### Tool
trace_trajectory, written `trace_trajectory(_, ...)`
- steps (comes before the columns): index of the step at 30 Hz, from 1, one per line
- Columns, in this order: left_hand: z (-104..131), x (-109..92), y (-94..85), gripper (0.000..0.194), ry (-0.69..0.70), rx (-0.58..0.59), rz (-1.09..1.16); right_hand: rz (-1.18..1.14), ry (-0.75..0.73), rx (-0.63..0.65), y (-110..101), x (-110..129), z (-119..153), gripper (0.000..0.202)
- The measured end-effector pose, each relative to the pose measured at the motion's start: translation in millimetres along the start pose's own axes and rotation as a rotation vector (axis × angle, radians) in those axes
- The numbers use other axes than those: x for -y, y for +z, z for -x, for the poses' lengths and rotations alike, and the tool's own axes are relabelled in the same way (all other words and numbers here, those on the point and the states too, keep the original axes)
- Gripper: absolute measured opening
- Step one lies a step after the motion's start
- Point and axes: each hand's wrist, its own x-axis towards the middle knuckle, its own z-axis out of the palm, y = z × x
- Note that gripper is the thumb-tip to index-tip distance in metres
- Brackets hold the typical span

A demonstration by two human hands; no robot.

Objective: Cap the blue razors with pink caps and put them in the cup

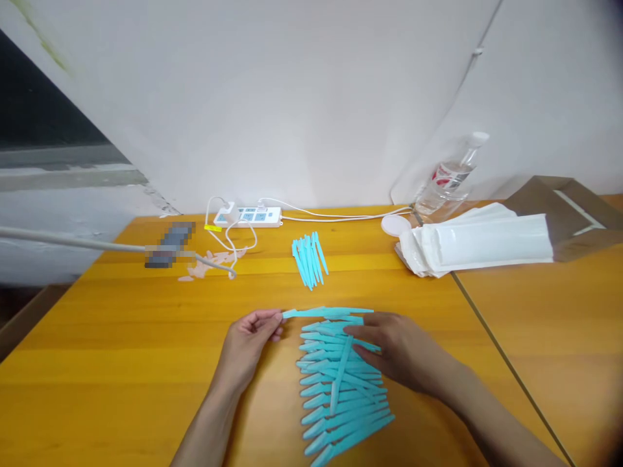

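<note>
My left hand (254, 334) pinches the pale capped end of a turquoise eyebrow razor (326, 312), which lies crosswise above a row of similar razors. My right hand (396, 347) is over the right side of that row, with its thumb and index finger closed around the upper end of another eyebrow razor (341, 376). That razor slants across the row. The row of razors (321, 415) lies side by side on the table, blade ends to the left; a few cross at an angle. My right fingers hide some handle ends.
A smaller group of turquoise razors (309, 259) lies farther back. Behind are a power strip (256, 216) with white cables, small pinkish pieces (209, 264) and a blurred dark device (170, 245). At right are white packets (491, 243), a clear bottle (450, 178) and a brown box (564, 214).
</note>
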Motion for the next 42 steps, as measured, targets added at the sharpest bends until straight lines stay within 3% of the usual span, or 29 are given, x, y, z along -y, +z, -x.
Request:
trace_trajectory(2,6.5,1.7,6.6,0.039,-0.005,0.021,-0.036,0.102,-0.033,0.08,11.1,4.2,2.9,0.023)
trace_trajectory(5,12.0,2.7,19.1,0.037,0.019,0.08,-0.13,0.175,-0.027,0.095,23.2,8.3,2.8,0.024)
trace_trajectory(10,21.5,5.1,31.4,0.026,0.208,0.222,-0.355,0.161,-0.025,0.073,31.1,17.2,7.3,0.023)
trace_trajectory(13,23.7,3.8,29.5,0.025,0.293,0.235,-0.401,0.121,-0.028,0.08,29.9,22.4,12.4,0.028)
trace_trajectory(16,12.0,-1.2,10.8,0.031,0.324,0.159,-0.442,0.023,0.016,0.019,22.1,20.1,6.7,0.033)
trace_trajectory(19,-17.3,-8.8,-24.6,0.033,0.36,-0.037,-0.549,0.0,0.189,-0.17,9.1,6.9,-25.3,0.032)
trace_trajectory(23,-68.8,-20.5,-67.3,0.036,0.422,-0.294,-0.879,0.016,0.417,-0.315,-4.5,-17.2,-101.1,0.027)
trace_trajectory(27,-109.9,-30.8,-78.5,0.034,0.509,-0.386,-1.19,0.048,0.534,-0.296,-4.5,-32.0,-164.6,0.033)
trace_trajectory(30,-130.0,-36.6,-75.4,0.038,0.557,-0.41,-1.323,0.039,0.564,-0.238,-0.9,-39.6,-183.2,0.025)
trace_trajectory(35,-144.8,-43.4,-69.2,0.04,0.563,-0.352,-1.435,0.007,0.634,-0.18,-4.7,-55.0,-172.4,0.019)
trace_trajectory(42,-125.0,-43.7,-47.4,0.041,0.48,-0.299,-1.532,-0.107,0.65,-0.16,-5.7,-62.6,-130.1,0.011)
